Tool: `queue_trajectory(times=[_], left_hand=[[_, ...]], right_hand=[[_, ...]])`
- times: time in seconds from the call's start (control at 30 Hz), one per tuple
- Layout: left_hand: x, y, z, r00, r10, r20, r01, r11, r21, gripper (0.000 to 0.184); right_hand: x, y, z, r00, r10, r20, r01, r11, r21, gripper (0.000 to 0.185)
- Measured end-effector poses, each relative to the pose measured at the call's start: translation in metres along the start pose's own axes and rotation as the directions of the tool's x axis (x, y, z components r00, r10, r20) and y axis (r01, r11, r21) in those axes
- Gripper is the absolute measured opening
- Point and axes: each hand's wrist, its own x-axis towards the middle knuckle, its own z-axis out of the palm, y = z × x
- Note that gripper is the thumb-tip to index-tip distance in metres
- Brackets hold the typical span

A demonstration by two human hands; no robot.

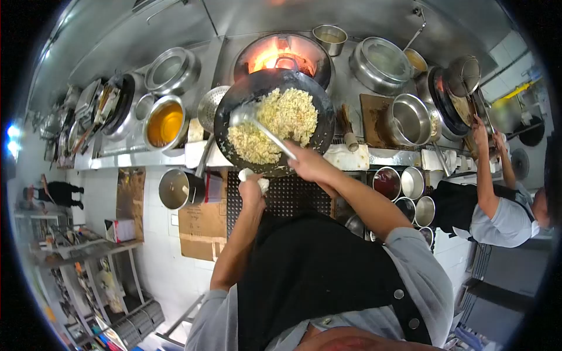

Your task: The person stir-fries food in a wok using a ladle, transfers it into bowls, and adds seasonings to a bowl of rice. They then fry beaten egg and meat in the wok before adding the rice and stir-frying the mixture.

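Note:
A large black wok is tilted up over the burner, with pale yellow fried rice spread across its inside. My left hand is closed round a white cloth at the wok's near rim. In my right hand is the handle of a metal ladle. Its bowl, smeared by motion, lies at the left side of the rice. Orange flame shows behind the wok's far edge.
Left of the wok are a perforated skimmer and a pot of orange oil. A steel pot stands on the right, above several containers. Another person works at the far right; one more stands far left.

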Motion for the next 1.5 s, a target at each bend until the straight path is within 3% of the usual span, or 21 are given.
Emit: queue_trajectory(times=[0.07,0.13,0.23,0.3,0.37,0.47,0.53,0.63,0.7,0.77,0.83,0.9,1.1,1.17,1.3,1.33,1.37,1.4,1.43,1.47,1.5], left_hand=[[-0.005,0.023,0.011,0.998,0.007,-0.058,-0.013,0.995,-0.102,0.008],[-0.005,0.054,0.023,0.999,-0.032,-0.010,0.032,0.997,-0.074,0.006],[0.028,0.100,0.059,0.996,-0.048,0.076,0.052,0.998,-0.044,0.003],[0.083,0.108,0.072,0.996,-0.010,0.088,0.005,0.998,0.056,0.004],[0.136,0.122,0.088,0.976,-0.174,0.131,0.144,0.967,0.210,0.010],[0.235,0.107,0.098,0.879,-0.120,0.461,0.053,0.987,0.154,0.025],[0.281,0.103,0.106,0.892,-0.136,0.430,-0.004,0.951,0.308,0.024],[0.308,0.116,0.130,0.894,-0.211,0.395,0.055,0.927,0.371,0.020],[0.334,0.119,0.130,0.795,-0.281,0.537,0.101,0.935,0.341,0.018],[0.325,0.119,0.134,0.811,-0.321,0.489,0.135,0.916,0.377,0.019],[0.309,0.121,0.136,0.832,-0.356,0.426,0.160,0.889,0.430,0.022],[0.301,0.124,0.140,0.840,-0.385,0.383,0.220,0.886,0.407,0.029],[0.371,0.113,0.148,0.856,-0.372,0.358,0.217,0.889,0.404,0.029],[0.387,0.115,0.143,0.875,-0.260,0.408,0.150,0.947,0.283,0.029],[0.277,0.137,0.102,0.818,-0.157,0.553,-0.159,0.862,0.481,0.025],[0.244,0.141,0.113,0.858,-0.274,0.434,0.106,0.922,0.372,0.030],[0.270,0.121,0.097,0.854,0.016,0.520,-0.345,0.765,0.544,0.031],[0.265,0.121,0.079,0.451,0.198,0.870,-0.866,0.335,0.372,0.031],[0.262,0.114,0.069,0.522,0.285,0.804,-0.840,0.335,0.427,0.031],[0.262,0.104,0.068,0.784,0.110,0.611,-0.428,0.809,0.403,0.032],[0.253,0.098,0.070,0.844,-0.173,0.507,0.116,0.983,0.142,0.035]], right_hand=[[-0.026,0.015,-0.002,0.998,-0.055,-0.006,0.054,0.992,-0.113,0.066],[-0.056,-0.009,-0.048,0.966,0.166,0.196,-0.140,0.980,-0.141,0.069],[-0.066,-0.025,-0.068,0.989,0.146,-0.015,-0.147,0.979,-0.139,0.063],[-0.060,-0.059,-0.077,0.939,0.344,-0.012,-0.343,0.938,0.056,0.064],[-0.040,-0.027,-0.022,0.851,-0.062,-0.522,0.112,0.992,0.066,0.067],[0.003,0.014,0.046,0.770,0.017,-0.637,0.132,0.974,0.185,0.070],[0.028,0.056,0.090,0.763,0.231,-0.604,0.031,0.920,0.391,0.062],[-0.013,0.007,0.065,0.722,0.451,-0.524,-0.338,0.892,0.302,0.057],[-0.029,0.000,0.064,0.744,0.286,-0.603,-0.116,0.945,0.306,0.056],[-0.034,0.005,0.063,0.678,0.250,-0.691,-0.075,0.959,0.273,0.055],[-0.029,0.005,0.063,0.675,0.448,-0.586,-0.296,0.892,0.340,0.054],[-0.026,0.007,0.066,0.642,0.503,-0.579,-0.320,0.862,0.394,0.053],[0.000,0.026,0.097,0.692,0.439,-0.572,-0.322,0.898,0.299,0.055],[0.021,0.056,0.102,0.802,0.277,-0.529,-0.230,0.961,0.154,0.056],[-0.036,-0.069,-0.001,0.916,0.358,-0.183,-0.286,0.900,0.329,0.060],[-0.043,-0.102,-0.044,0.880,0.472,0.063,-0.449,0.779,0.438,0.061],[-0.027,-0.089,-0.041,0.879,0.475,0.046,-0.445,0.780,0.440,0.062],[-0.006,-0.078,-0.039,0.851,0.525,0.019,-0.499,0.796,0.342,0.059],[0.020,-0.039,-0.017,0.900,0.396,-0.180,-0.367,0.914,0.175,0.060],[0.051,-0.013,-0.002,0.867,0.395,-0.304,-0.388,0.918,0.086,0.060],[0.066,-0.018,-0.009,0.852,0.415,-0.319,-0.395,0.910,0.126,0.060]])
